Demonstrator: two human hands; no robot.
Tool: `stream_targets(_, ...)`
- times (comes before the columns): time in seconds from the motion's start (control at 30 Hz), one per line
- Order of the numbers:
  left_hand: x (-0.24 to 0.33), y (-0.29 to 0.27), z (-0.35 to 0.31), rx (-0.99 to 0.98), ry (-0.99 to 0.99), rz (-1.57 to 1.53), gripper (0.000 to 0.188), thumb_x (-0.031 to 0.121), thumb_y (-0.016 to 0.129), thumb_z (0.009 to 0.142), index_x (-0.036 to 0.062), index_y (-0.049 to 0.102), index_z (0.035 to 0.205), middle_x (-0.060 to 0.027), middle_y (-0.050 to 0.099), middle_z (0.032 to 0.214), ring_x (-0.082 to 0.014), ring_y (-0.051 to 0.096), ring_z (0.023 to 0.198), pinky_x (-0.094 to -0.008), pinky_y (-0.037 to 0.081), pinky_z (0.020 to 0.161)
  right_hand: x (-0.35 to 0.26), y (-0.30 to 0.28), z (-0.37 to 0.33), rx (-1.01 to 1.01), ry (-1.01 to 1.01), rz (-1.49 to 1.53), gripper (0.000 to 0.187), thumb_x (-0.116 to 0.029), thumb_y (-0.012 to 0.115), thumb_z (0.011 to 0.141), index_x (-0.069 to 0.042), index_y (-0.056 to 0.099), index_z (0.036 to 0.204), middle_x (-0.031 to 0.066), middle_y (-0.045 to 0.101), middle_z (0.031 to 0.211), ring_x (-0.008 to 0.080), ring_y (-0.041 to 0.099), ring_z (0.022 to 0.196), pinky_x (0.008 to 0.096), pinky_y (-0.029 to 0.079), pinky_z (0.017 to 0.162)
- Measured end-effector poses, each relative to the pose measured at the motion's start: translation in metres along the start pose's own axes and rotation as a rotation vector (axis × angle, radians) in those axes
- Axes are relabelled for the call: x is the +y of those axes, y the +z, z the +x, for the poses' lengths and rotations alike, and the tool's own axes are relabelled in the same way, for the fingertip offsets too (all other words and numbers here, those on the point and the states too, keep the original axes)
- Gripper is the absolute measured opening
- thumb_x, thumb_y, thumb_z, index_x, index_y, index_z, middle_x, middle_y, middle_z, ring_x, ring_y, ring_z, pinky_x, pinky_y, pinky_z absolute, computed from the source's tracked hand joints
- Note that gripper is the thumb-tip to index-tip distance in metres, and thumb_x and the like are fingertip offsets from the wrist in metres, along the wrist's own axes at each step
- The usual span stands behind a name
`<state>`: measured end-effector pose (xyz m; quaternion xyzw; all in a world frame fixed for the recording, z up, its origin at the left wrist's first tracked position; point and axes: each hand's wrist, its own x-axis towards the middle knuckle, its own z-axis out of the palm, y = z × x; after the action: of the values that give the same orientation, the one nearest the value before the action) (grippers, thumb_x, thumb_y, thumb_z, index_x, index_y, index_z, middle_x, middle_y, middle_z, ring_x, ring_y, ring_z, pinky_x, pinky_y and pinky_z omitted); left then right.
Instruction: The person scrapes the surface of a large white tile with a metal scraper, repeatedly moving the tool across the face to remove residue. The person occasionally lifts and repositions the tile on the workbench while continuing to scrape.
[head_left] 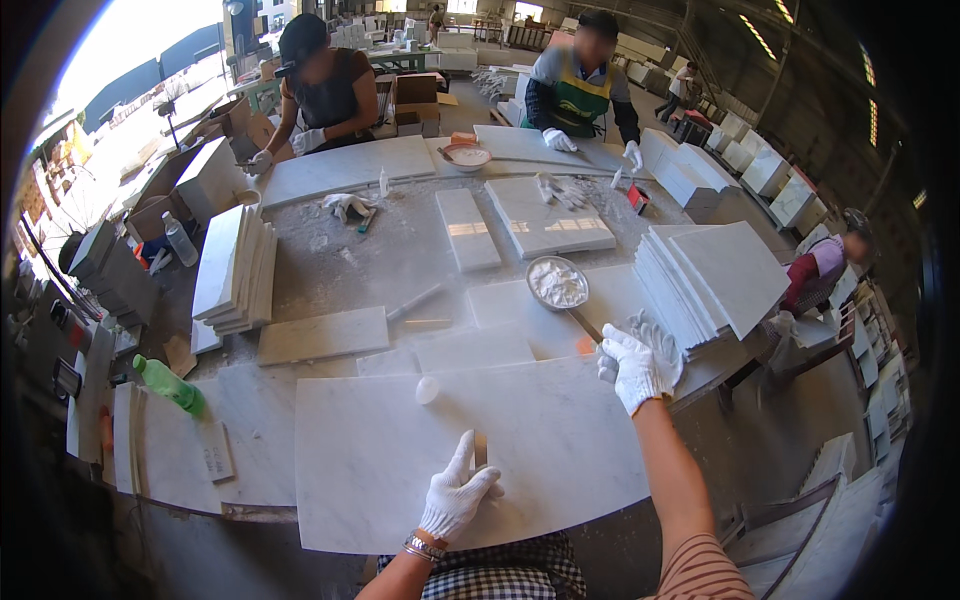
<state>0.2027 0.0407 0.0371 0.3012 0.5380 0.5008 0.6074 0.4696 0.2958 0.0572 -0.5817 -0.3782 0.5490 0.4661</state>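
Before me a large white marble slab (560, 430) lies flat. My left hand (458, 495), in a white knit glove, is over its near part, closed on a small flat tan piece (481, 450) that looks like a scraper blade. Farther right my right hand (630, 368), also gloved, grips a brown handle (584, 322). The handle runs to the rim of a round bowl (535, 293) heaped with white paste (558, 281); I cannot tell whether it belongs to the bowl or to a tool. A small white translucent round thing (427, 390) sits on the slab.
Stacked thin slabs (715, 275) stand at right, with a loose glove (660, 345) beside them. More stacked slabs (237, 265) and a green bottle (170, 383) are at left. Across the table two people (335, 100) (580, 95) work with gloved hands. A third person (820, 270) is at right.
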Motion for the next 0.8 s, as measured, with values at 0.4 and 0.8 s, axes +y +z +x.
stream_targets(0.4, 0.003, 0.019, -0.025, 0.000, 0.000, 0.172, 0.034, 0.023, 0.072, 0.103, -0.0009, 0.074, 0.126, -0.0052, 0.077, 0.101, -0.0080, 0.067, 0.090, -0.0241, 0.055, 0.082, 0.061, 0.042, -0.223, -0.279, 0.109, 0.075, 0.045, -0.002, 0.072, 0.096, 0.000, 0.065, 0.141, 0.0052, 0.074, 0.096, 0.0110, 0.068, 0.075, 0.0274, 0.060, 0.065)
stream_targets(0.8, 0.012, -0.004, -0.019, 0.284, -0.060, -0.416, 0.031, 0.025, 0.073, 0.101, -0.0038, 0.075, 0.113, -0.0104, 0.077, 0.104, -0.0197, 0.075, 0.096, -0.0286, 0.057, 0.085, 0.053, 0.039, -0.264, -0.310, 0.069, -0.113, 0.047, 0.000, 0.069, 0.096, -0.004, 0.065, 0.142, 0.0038, 0.071, 0.085, 0.0081, 0.065, 0.069, 0.0240, 0.057, 0.062)
